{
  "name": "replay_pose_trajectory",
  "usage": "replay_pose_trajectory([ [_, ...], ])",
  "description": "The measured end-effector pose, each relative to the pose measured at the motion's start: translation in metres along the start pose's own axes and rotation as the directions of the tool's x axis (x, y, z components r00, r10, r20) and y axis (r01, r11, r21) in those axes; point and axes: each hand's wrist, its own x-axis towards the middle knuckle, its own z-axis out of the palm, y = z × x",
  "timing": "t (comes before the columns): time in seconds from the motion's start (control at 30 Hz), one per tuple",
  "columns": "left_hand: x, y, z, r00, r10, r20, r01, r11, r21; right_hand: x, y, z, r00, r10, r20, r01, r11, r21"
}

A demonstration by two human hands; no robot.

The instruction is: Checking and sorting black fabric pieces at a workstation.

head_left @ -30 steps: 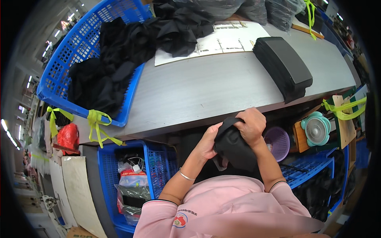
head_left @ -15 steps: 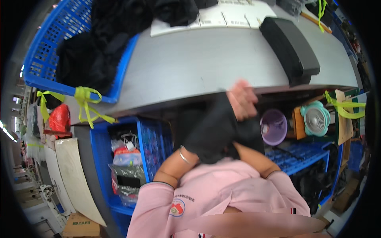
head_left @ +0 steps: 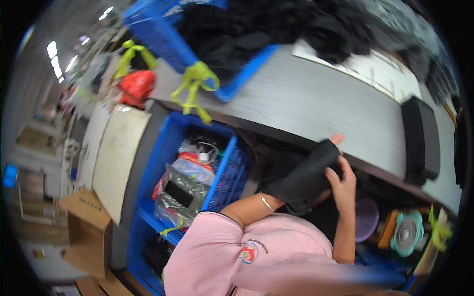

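A tube of black cloth (head_left: 308,172) covers my left forearm and most of my left hand (head_left: 337,138). Only its fingertips show, stretched out past the cloth's far end by the table edge. A bracelet circles the left arm where the cloth begins. My right hand (head_left: 344,185) is beside that far end, with thumb and fingers apart and touching the cloth's edge. Whether it pinches any cloth is hard to see. More dark fabric lies below, over my lap, partly hidden by my arms.
On the grey table (head_left: 301,98) are a blue basket (head_left: 170,42) of black cloth pieces, a white board (head_left: 380,74) and a long black padded block (head_left: 420,140). Under it are a blue crate (head_left: 224,172) of bagged items, a purple basket (head_left: 366,219) and a small turquoise fan (head_left: 408,233).
The view has swung left. The black cloth now lies along my left forearm with fingertips out its end. My right hand has opened from a closed grip and moved to the cloth's far edge.
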Motion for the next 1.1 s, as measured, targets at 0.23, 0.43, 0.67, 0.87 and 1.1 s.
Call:
replay_pose_trajectory([
  [0.23, 0.001, 0.034, -0.007, 0.909, -0.408, 0.086, 0.407, 0.823, -0.396, -0.008, 0.014, -0.013, 0.944, 0.097, 0.314, -0.166, 0.965, 0.201],
  [0.43, -0.012, 0.001, -0.010, 0.997, -0.023, 0.077, 0.031, 0.994, -0.109, -0.017, 0.005, -0.012, 0.918, -0.059, 0.392, -0.005, 0.987, 0.159],
  [0.67, -0.013, 0.015, -0.027, 0.967, -0.170, 0.188, 0.206, 0.960, -0.190, -0.031, 0.014, -0.031, 0.989, 0.115, 0.090, -0.142, 0.622, 0.770],
  [0.87, -0.018, 0.006, -0.012, 0.980, -0.175, 0.093, 0.190, 0.963, -0.192, -0.029, 0.000, -0.043, 0.982, -0.189, -0.011, 0.134, 0.655, 0.744],
  [1.1, -0.007, -0.014, 0.028, 0.983, -0.184, -0.004, 0.179, 0.960, -0.214, -0.001, 0.001, -0.046, 0.981, 0.011, -0.195, 0.074, 0.901, 0.427],
])
